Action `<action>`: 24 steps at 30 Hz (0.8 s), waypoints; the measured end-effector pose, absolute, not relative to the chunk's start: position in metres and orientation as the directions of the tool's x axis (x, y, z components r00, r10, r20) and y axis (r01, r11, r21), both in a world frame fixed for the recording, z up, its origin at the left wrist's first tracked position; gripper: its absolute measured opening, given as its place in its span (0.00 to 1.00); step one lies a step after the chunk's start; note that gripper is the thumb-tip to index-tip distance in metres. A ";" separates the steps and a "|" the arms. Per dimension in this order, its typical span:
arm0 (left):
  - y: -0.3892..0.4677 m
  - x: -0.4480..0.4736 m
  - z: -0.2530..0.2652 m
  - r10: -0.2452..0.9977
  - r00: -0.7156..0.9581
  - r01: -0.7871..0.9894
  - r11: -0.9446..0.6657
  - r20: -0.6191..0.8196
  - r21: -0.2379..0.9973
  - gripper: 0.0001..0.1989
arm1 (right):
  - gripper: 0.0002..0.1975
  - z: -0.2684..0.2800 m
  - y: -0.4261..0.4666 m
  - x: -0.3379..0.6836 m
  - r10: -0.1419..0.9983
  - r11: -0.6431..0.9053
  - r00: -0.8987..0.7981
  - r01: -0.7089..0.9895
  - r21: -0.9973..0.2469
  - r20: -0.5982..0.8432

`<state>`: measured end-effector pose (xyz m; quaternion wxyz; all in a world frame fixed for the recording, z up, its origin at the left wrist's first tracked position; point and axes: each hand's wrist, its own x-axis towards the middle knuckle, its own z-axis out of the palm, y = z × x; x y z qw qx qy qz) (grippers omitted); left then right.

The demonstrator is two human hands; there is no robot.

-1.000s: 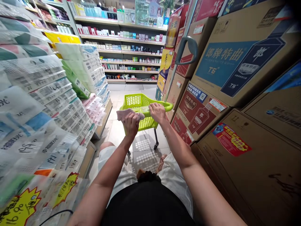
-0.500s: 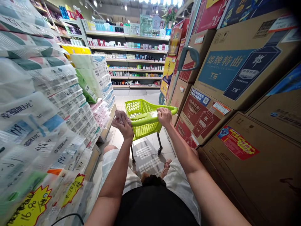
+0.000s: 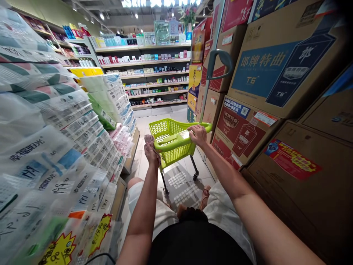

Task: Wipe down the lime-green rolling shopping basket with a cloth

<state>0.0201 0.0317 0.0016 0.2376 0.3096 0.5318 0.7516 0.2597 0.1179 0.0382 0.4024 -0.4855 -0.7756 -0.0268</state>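
Observation:
In front of me stands a lime-green shopping cart [image 3: 176,156] with a perforated plastic basket on dark wheeled legs. My right hand [image 3: 198,135] is closed around the right part of its handlebar [image 3: 171,144]. At the bar's left end, my left hand [image 3: 151,154] is closed on a crumpled pinkish cloth [image 3: 149,139]. The cloth lies against the side of the cart there, and part of it is hidden by the fingers. A pale panel [image 3: 185,134] is set in the handlebar beside my right hand.
Plastic-wrapped tissue packs [image 3: 82,136] are stacked along the left. Cardboard cartons [image 3: 261,70] rise on the right, with a grey trolley handle [image 3: 211,64] upright before them. A tiled floor [image 3: 142,152] runs between, towards shelves [image 3: 149,75] of small products at the back.
My left hand has turned and brought the cloth down against the left end of the handlebar. My right hand stays on the bar. The view has shifted slightly.

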 end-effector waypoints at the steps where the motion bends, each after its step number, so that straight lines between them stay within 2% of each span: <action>1: 0.025 0.022 0.001 0.678 -0.700 -0.011 -0.325 0.225 0.946 0.18 | 0.16 0.037 0.118 0.262 0.729 0.530 -0.205 0.772 -0.350 0.653; 3: 0.010 0.030 -0.001 0.620 -0.698 0.142 -0.370 0.358 0.918 0.17 | 0.16 0.035 0.120 0.268 0.724 0.540 -0.207 0.763 -0.354 0.658; 5: 0.000 0.032 -0.001 0.583 -0.608 0.343 -0.420 0.540 0.840 0.16 | 0.16 0.034 0.121 0.276 0.716 0.553 -0.213 0.753 -0.355 0.665; 6: 0.000 0.029 0.001 0.594 -0.534 0.420 -0.431 0.601 0.799 0.16 | 0.16 0.033 0.122 0.280 0.712 0.560 -0.217 0.750 -0.352 0.668; 8: 0.013 0.015 0.005 0.676 -0.394 0.496 -0.414 0.623 0.763 0.14 | 0.16 0.034 0.122 0.287 0.706 0.569 -0.233 0.748 -0.341 0.668; 11: 0.047 -0.013 0.006 0.776 -0.394 0.455 -0.301 0.493 0.838 0.13 | 0.17 0.035 0.123 0.293 0.718 0.569 -0.248 0.748 -0.342 0.651; 13: 0.063 -0.023 0.002 0.784 -0.493 0.357 -0.215 0.378 0.909 0.13 | 0.17 0.035 0.122 0.294 0.728 0.564 -0.240 0.742 -0.362 0.643; 15: 0.065 -0.022 -0.002 0.768 -0.550 0.300 -0.185 0.328 0.936 0.13 | 0.17 0.033 0.122 0.294 0.725 0.566 -0.224 0.732 -0.379 0.651; 17: 0.056 -0.014 -0.005 0.756 -0.520 0.344 -0.242 0.398 0.907 0.14 | 0.18 0.030 0.123 0.296 0.712 0.578 -0.212 0.718 -0.388 0.669; 21: 0.035 0.006 -0.007 0.737 -0.332 0.441 -0.431 0.589 0.787 0.17 | 0.19 0.025 0.126 0.304 0.671 0.628 -0.216 0.674 -0.389 0.709; 22: 0.033 0.011 -0.008 0.717 -0.358 0.429 -0.443 0.598 0.787 0.18 | 0.19 0.024 0.127 0.306 0.656 0.645 -0.219 0.660 -0.385 0.722; 24: 0.035 0.020 -0.015 0.637 -0.528 0.360 -0.431 0.562 0.827 0.17 | 0.19 0.023 0.128 0.308 0.626 0.673 -0.216 0.636 -0.378 0.749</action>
